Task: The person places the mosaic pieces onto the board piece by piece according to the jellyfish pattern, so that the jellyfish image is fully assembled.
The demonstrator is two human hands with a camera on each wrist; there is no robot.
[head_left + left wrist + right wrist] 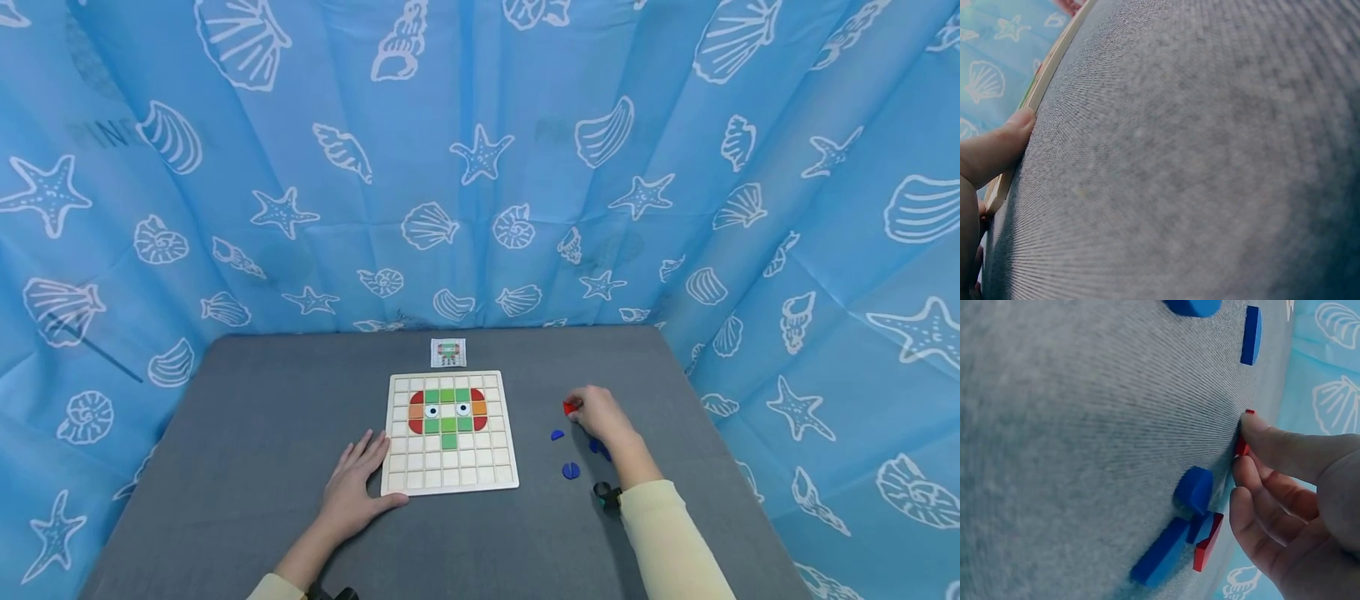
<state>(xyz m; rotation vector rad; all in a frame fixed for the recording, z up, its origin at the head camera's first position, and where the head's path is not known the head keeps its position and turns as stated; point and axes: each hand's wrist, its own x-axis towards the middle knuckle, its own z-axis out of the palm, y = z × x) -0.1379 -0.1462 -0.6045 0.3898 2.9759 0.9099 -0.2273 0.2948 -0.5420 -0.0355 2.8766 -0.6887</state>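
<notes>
My left hand (352, 493) rests at the left edge of a wooden grid board (450, 481), fingers spread along the side and thumb at the near-left corner. In the left wrist view the thumb (1007, 140) touches the board's edge. The board bears green, red and orange tiles and two eye tiles in its upper squares. To the right of the board, my right hand (603, 417) pinches a small red tile (1242, 447) between thumb and fingers, close over the table. Another red tile (1209, 544) lies below the fingers in the right wrist view, beside several blue tiles (1194, 489).
A small picture card (447, 353) with a similar coloured pattern lies behind the board. Nearer me than the right hand are blue half-round pieces (571, 471), and one more blue piece (557, 435) lies nearer the board. A blue shell-print curtain (465, 250) surrounds the grey table (285, 400).
</notes>
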